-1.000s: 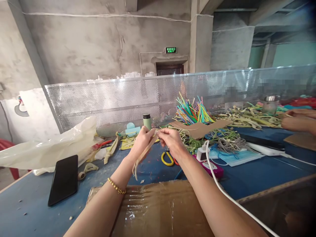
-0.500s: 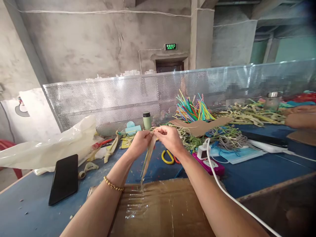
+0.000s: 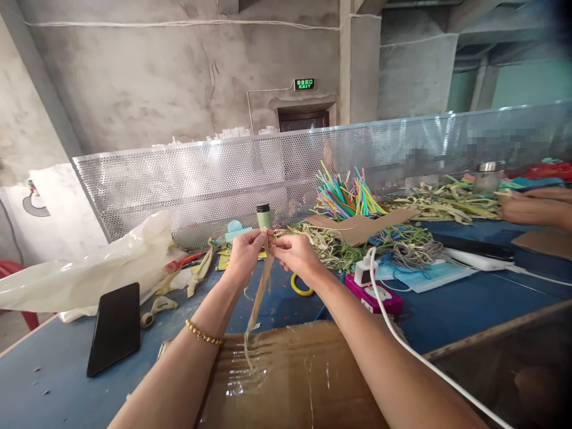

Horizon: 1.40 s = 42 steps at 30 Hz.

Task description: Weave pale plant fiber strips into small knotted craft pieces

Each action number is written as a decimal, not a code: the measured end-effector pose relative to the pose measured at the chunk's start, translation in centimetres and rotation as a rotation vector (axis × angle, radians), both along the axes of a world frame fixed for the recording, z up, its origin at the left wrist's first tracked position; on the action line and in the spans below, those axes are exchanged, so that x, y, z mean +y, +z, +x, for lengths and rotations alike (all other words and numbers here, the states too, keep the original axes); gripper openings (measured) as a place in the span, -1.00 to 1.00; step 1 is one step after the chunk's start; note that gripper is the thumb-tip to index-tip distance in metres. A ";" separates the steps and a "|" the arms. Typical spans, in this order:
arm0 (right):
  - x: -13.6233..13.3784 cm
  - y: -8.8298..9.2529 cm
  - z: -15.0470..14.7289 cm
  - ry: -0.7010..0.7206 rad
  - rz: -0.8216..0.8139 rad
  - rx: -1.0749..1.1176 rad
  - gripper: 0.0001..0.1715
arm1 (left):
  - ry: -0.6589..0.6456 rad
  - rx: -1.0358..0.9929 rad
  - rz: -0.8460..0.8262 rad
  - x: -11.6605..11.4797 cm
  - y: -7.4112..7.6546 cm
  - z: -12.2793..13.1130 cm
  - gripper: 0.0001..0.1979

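A long pale tan strip, like a dried husk (image 3: pixel 260 289), hangs from between my fingers, its thin lower end reaching the taped cardboard (image 3: pixel 286 369) in front of me. My left hand (image 3: pixel 243 253) pinches the strip near its top. Fingertips of my right hand (image 3: pixel 295 256) close on the same upper end, just to the right and almost touching the left. What exactly lies between the right fingertips is partly hidden. Below my right hand, on the blue table (image 3: pixel 281 305), shows a yellow loop handle (image 3: pixel 302 292).
Left are a black phone (image 3: pixel 114 329) and a plastic bag (image 3: pixel 102 262). Behind stand a green bottle (image 3: pixel 264 217) and colourful pipe cleaners (image 3: pixel 346 193). To the right lie a purple power strip (image 3: pixel 379 300), white cable (image 3: pixel 393 330) and face mask (image 3: pixel 429 276). A co-worker's hand (image 3: pixel 531 208) is far right.
My hands have shifted slightly left, and the right hand has lowered a little. The strip's lower end has swung left and down over the cardboard. The co-worker's hand has moved left.
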State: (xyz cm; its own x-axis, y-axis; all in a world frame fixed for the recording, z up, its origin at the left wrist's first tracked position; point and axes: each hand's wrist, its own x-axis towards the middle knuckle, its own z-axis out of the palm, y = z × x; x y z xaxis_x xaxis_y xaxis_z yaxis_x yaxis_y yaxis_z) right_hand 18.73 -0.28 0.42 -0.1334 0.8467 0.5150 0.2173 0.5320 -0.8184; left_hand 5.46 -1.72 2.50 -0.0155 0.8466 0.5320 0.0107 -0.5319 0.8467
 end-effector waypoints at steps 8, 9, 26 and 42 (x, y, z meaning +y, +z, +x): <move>-1.0 0.7 -0.2 0.125 -0.158 0.128 -0.83 | -0.089 -0.010 -0.017 -0.4 0.2 0.0 -0.75; -1.3 0.9 -0.1 0.195 -0.202 0.172 -0.83 | -0.086 0.000 -0.004 -0.5 0.3 -0.1 -0.77; -1.3 0.6 -0.7 0.176 -0.187 0.235 -0.82 | -0.351 -0.146 -0.115 -0.8 0.3 0.4 -0.75; -1.3 1.5 0.6 -0.426 0.251 -0.214 -0.88 | 0.176 0.352 0.132 -1.6 0.4 0.8 -0.78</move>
State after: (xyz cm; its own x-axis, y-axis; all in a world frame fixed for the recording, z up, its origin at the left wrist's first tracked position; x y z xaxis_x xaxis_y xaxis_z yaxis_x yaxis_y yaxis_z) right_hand 19.34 -1.58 1.95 0.0708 0.7029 0.7078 0.6046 0.5341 -0.5909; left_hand 6.25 -3.30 2.90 0.0484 0.7711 0.6349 0.3878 -0.6002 0.6995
